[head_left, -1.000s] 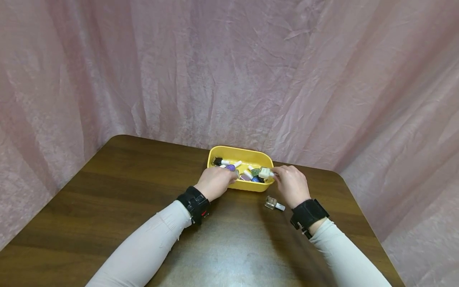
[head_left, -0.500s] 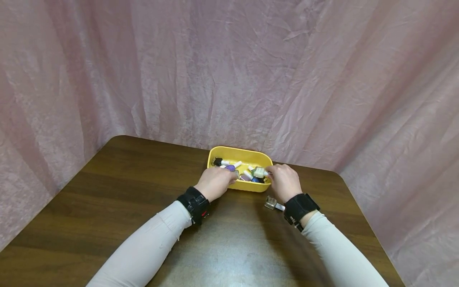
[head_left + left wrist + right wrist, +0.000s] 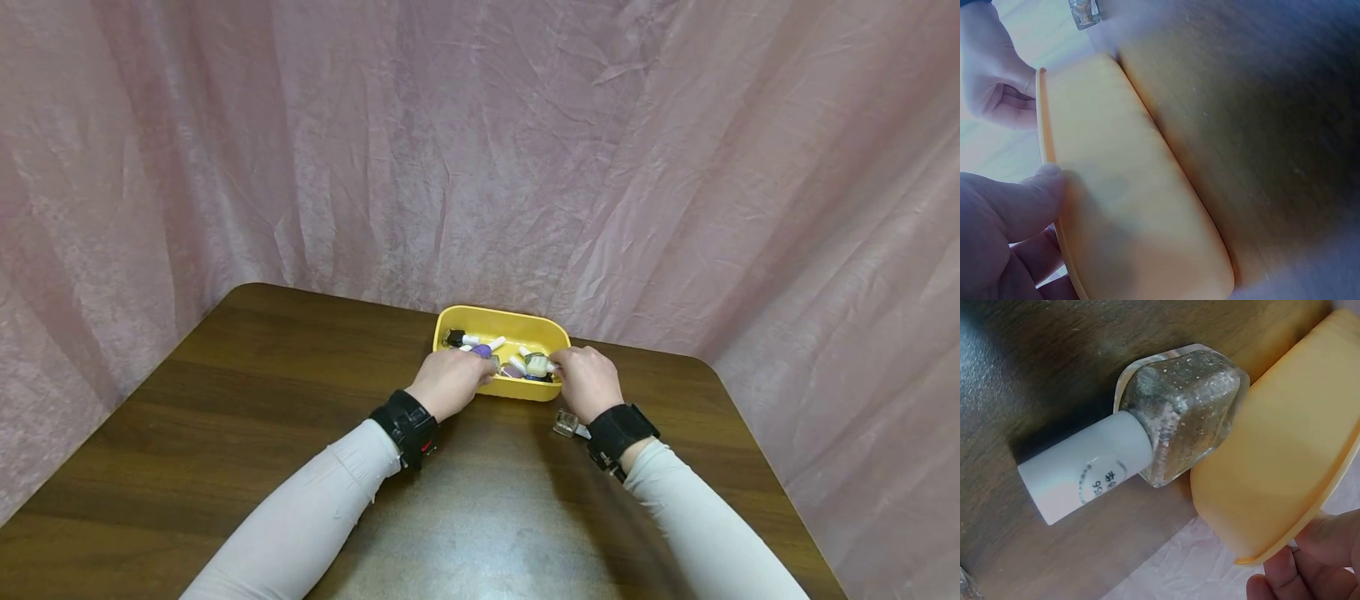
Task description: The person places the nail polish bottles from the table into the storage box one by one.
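A yellow plastic tub stands near the table's back edge. My left hand grips its front rim; in the left wrist view the thumb presses the outer wall and the fingers go over the rim. At the tub's right end, my right hand pinches the white cap of a pale nail polish bottle, low among the bottles inside. In the right wrist view the curled fingers are at the rim, with the pale bottle hidden behind the wall. Purple and black bottles lie in the tub.
A clear, glittery nail polish bottle with a white cap lies on its side on the brown wooden table, in front of the tub and partly behind the right wrist strap. A pink curtain hangs behind the table.
My right hand has moved left and lowered the pale nail polish bottle into the tub, covering the green bottle more. The left hand stays at the rim.
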`<state>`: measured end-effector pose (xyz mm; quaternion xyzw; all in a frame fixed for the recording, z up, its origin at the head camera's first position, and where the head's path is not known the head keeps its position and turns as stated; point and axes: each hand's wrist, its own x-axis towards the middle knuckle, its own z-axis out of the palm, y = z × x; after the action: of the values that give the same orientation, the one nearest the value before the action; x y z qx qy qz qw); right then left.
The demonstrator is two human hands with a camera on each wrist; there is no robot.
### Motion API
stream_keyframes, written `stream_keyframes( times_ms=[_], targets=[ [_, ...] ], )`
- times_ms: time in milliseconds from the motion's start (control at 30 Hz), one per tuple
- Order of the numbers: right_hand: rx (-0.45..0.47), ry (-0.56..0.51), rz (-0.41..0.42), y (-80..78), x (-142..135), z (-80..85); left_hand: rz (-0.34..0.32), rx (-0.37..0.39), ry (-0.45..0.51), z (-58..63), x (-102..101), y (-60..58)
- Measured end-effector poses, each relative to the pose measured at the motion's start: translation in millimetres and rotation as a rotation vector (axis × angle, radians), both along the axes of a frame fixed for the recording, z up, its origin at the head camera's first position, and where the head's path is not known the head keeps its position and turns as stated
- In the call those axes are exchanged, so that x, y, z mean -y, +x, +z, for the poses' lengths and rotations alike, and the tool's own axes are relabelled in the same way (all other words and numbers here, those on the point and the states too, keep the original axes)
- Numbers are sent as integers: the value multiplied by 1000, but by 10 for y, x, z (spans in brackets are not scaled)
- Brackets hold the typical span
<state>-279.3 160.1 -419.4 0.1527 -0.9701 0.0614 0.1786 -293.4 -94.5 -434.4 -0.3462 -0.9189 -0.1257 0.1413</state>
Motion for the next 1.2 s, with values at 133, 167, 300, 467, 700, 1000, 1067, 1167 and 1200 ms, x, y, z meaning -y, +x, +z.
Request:
stream_keyframes(
  times_ms=[133,167,300,467,700,1000,1067,1167,1200],
  targets=[
    [3,8,3,-29,12,-16,5,13,-8,-6,-6,-11],
    [7,8,4,-35,17,-17,6,16,-8,-9,-7,-14],
    [28,13,4,-58,23,-29,8,21,-9,-20,-15,-22],
    [41,23,4,-80,17,-40,9,16,-11,-29,-17,-27],
    [49,33,-1,-95,34,-42,10,11,-7,-24,-8,-20],
    [51,50,-21,-77,54,-39,9,22,-3,3,-5,4],
    [45,57,-18,-70,59,-38,8,21,-4,3,-6,5],
    [24,61,-8,-65,59,-43,7,18,-3,2,-7,4],
    [13,62,-4,-65,55,-46,8,17,-4,1,-7,4]
  ],
)
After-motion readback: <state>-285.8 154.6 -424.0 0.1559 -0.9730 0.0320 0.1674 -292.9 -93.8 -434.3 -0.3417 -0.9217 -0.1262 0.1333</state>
